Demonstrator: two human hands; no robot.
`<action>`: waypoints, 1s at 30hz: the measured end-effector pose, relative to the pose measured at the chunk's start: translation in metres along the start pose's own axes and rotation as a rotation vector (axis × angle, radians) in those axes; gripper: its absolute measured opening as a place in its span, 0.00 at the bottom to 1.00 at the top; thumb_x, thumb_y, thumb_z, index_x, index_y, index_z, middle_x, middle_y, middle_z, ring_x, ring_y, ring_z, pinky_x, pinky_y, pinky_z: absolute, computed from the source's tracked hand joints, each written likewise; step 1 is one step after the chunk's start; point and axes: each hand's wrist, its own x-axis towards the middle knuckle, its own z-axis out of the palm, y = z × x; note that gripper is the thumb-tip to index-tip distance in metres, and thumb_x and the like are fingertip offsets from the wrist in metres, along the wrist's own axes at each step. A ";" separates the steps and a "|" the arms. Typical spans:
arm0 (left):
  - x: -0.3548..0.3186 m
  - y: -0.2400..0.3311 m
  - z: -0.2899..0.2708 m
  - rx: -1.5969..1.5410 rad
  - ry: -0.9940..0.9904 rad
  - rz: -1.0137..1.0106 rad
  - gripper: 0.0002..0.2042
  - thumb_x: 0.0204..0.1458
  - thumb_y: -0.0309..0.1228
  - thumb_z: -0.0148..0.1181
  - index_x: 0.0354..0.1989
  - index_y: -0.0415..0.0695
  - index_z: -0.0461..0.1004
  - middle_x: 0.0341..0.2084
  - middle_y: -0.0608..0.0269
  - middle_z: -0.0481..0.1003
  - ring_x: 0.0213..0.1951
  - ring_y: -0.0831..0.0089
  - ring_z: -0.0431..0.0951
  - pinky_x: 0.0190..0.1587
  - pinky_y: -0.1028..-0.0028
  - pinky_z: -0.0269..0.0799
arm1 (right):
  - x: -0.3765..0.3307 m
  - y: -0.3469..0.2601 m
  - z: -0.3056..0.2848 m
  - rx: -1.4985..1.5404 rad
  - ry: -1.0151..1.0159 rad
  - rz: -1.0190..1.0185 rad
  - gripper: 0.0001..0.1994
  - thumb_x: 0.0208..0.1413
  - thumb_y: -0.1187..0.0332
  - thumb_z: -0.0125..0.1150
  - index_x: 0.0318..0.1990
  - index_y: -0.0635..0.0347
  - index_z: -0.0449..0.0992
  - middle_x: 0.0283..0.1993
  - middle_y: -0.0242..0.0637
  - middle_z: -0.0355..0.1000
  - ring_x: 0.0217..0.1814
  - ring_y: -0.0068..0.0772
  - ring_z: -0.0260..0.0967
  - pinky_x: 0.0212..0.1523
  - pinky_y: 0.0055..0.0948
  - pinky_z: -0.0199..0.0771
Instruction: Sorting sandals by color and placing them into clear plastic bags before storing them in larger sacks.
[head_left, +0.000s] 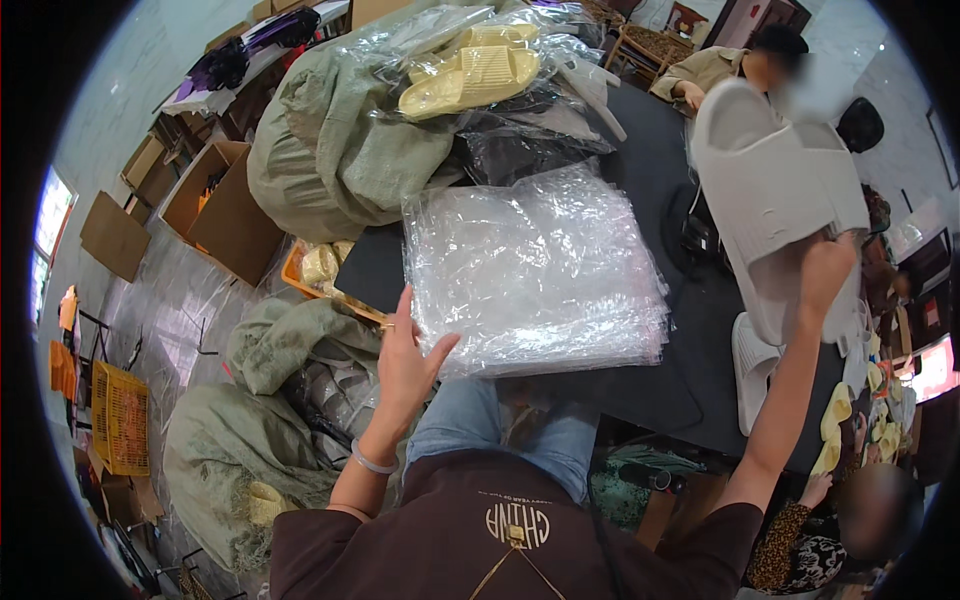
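So from my seat on the remote end, I've got the right hand (828,270) at the right of the frame with its fingers hooked in at the strap opening of some pale grey slippers (745,190), looks like a pair held together, up over the black bench (640,392). The slippers are tilted, toes toward the top of the frame. Those fingers are mostly hidden by the strap, but they're clearly holding.

Left hand (402,370) is left of centre, thumb and fingers spread wide, nothing gripped, right at the lower left corner of a fat stack of clear plastic bags (530,270) mid-frame. Can't tell if the thumb is actually pressing on it.

My read is we're at the pick-up stage of bagging: slippers in hand, no bag opened for them yet. Next move imo calls for the left fingers to peel up just one bag and open its mouth while the right keeps the pair lined up. Thin film likes to cling, so grabbing two is the risk.
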 end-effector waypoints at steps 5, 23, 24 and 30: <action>0.017 0.027 -0.006 0.395 0.280 0.664 0.32 0.47 0.30 0.62 0.61 0.37 0.57 0.56 0.47 0.62 0.59 0.53 0.60 0.58 0.63 0.57 | -0.021 -0.074 0.024 1.294 -0.333 0.331 0.21 0.61 0.57 0.43 0.54 0.62 0.67 0.55 0.35 0.66 0.56 0.27 0.63 0.56 0.28 0.62; 0.079 -0.055 0.062 0.157 -0.005 0.467 0.24 0.47 0.33 0.57 0.54 0.37 0.64 0.56 0.43 0.61 0.57 0.47 0.60 0.59 0.57 0.55 | -0.220 -0.094 0.255 0.035 -0.556 -0.278 0.17 0.45 0.58 0.59 0.32 0.67 0.76 0.38 0.53 0.73 0.48 0.54 0.66 0.48 0.50 0.62; 0.087 -0.056 0.062 0.185 0.346 0.511 0.20 0.43 0.25 0.59 0.47 0.32 0.67 0.48 0.42 0.67 0.49 0.47 0.67 0.52 0.62 0.63 | -0.217 -0.096 0.254 0.036 -0.555 -0.278 0.17 0.45 0.58 0.59 0.32 0.67 0.76 0.38 0.53 0.73 0.48 0.54 0.66 0.48 0.50 0.62; 0.165 -0.038 0.040 0.395 0.710 0.376 0.17 0.49 0.34 0.60 0.42 0.34 0.69 0.33 0.45 0.72 0.41 0.52 0.72 0.46 0.63 0.67 | -0.196 -0.092 0.243 0.208 -0.708 -0.150 0.17 0.45 0.57 0.59 0.32 0.66 0.78 0.39 0.53 0.72 0.48 0.54 0.65 0.50 0.48 0.62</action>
